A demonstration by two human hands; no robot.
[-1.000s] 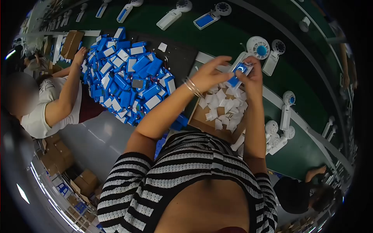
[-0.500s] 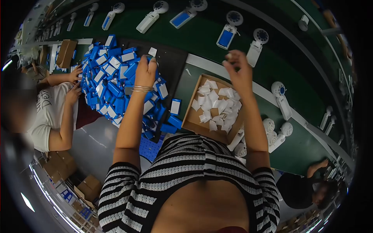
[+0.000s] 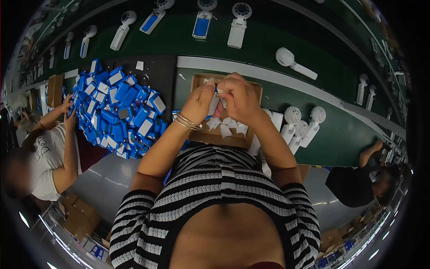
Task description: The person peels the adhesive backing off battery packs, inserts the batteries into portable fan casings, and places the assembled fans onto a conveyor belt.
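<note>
My left hand (image 3: 198,104) is closed around a blue-and-white battery pack (image 3: 213,106), mostly hidden by my fingers. Against its upper end, my right hand (image 3: 240,97) is closed in a pinch; what sits between its fingertips I cannot make out. Both hands are above a shallow cardboard box (image 3: 257,92) that contains white pieces (image 3: 225,130) resembling bent paper or card. To the left lies a big heap of blue battery packs (image 3: 121,112) with white faces.
Handheld fans (image 3: 237,31) lie in a row on the green surface beyond, some with blue packs inside. More white fans (image 3: 293,115) stand right of the box. One co-worker's hands (image 3: 67,106) touch the heap's left side; another person (image 3: 354,184) is at far right.
My left hand has come from the heap to the box, and my right hand has lowered inward to meet it. The view has shifted, and the fan row now appears farther left.
</note>
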